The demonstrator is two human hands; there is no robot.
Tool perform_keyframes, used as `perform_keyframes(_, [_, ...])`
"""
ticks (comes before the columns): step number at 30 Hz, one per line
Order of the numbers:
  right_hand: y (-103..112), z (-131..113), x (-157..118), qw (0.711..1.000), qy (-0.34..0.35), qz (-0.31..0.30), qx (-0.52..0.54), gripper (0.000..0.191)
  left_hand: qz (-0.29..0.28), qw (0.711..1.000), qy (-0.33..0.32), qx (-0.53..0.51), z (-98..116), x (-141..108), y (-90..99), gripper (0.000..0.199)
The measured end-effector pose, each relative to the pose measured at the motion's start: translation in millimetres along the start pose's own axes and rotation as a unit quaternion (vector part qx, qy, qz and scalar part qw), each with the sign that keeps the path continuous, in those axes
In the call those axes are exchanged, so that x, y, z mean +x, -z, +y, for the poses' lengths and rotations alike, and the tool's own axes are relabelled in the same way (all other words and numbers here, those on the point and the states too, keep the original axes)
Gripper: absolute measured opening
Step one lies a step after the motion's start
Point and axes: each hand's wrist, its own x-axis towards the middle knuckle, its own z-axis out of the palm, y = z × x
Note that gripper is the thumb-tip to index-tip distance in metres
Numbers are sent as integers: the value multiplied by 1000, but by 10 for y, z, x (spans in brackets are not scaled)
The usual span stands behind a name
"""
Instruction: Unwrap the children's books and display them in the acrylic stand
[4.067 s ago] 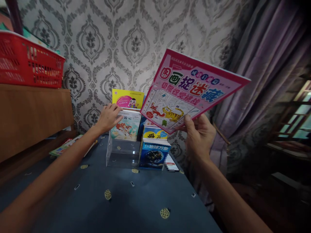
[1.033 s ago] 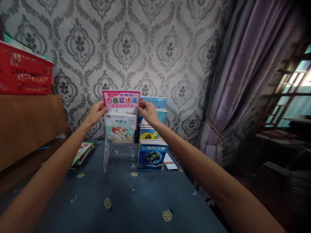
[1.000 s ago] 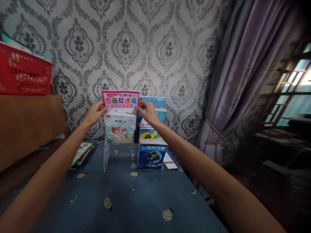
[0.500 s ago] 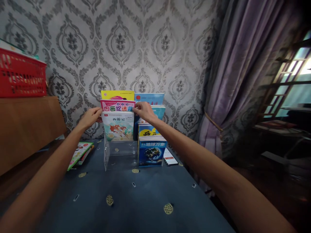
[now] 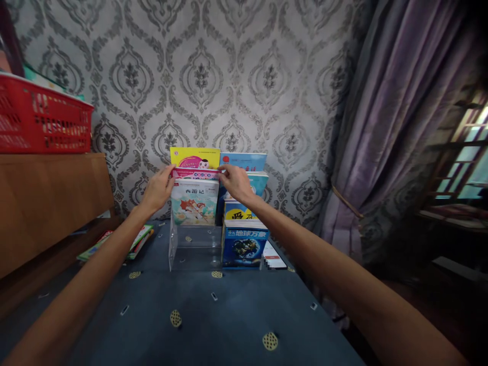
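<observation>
A clear tiered rack (image 5: 173,249) stands on the table with books in two columns. My left hand (image 5: 158,189) pinches the left top corner of a pink book (image 5: 196,174), and my right hand (image 5: 235,182) grips its right top corner. That book stands between a yellow book (image 5: 194,154) behind and a white and green book (image 5: 195,202) in front. In the right column are light blue books (image 5: 247,160), a yellow and blue book (image 5: 238,211) and a dark blue book with a globe (image 5: 244,248) at the front.
More books (image 5: 141,239) lie flat on the table (image 5: 213,325) left of the rack. A phone (image 5: 273,255) lies to its right. At the left a red basket (image 5: 46,119) sits on a wooden cabinet (image 5: 53,198). A purple curtain (image 5: 366,132) hangs at the right.
The pink book has gone down between its neighbours, so less of its cover shows. Both hands are still at its corners. The view has shifted slightly left.
</observation>
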Motion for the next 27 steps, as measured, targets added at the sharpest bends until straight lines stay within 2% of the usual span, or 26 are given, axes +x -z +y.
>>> perform_keyframes(8, [-32, -26, -84, 1000, 9, -4, -28, 28, 0, 1000, 10, 6, 32, -3, 14, 36])
perform_keyframes(11, [-30, -30, -51, 999, 1, -14, -39, 25, -13, 999, 42, -25, 8, 20, 38, 34])
perform_keyframes(15, [7, -68, 47, 996, -22, -66, -47, 23, -55, 985, 113, -117, -76, 109, 49, 31])
perform_keyframes(18, [39, -113, 79, 992, -24, -112, -58, 22, -71, 977, 139, -147, -116, 194, 44, 26])
perform_keyframes(20, [62, -142, 67, 992, -19, -108, -68, 21, -64, 981, 128, -131, -115, 241, 47, 23])
perform_keyframes(24, [113, -181, 10, 995, -13, -64, -72, 23, -34, 991, 87, -98, -79, 290, 86, 22])
perform_keyframes(27, [134, -185, -17, 996, -4, -65, -65, 23, -37, 993, 86, -73, -46, 294, 132, 22])
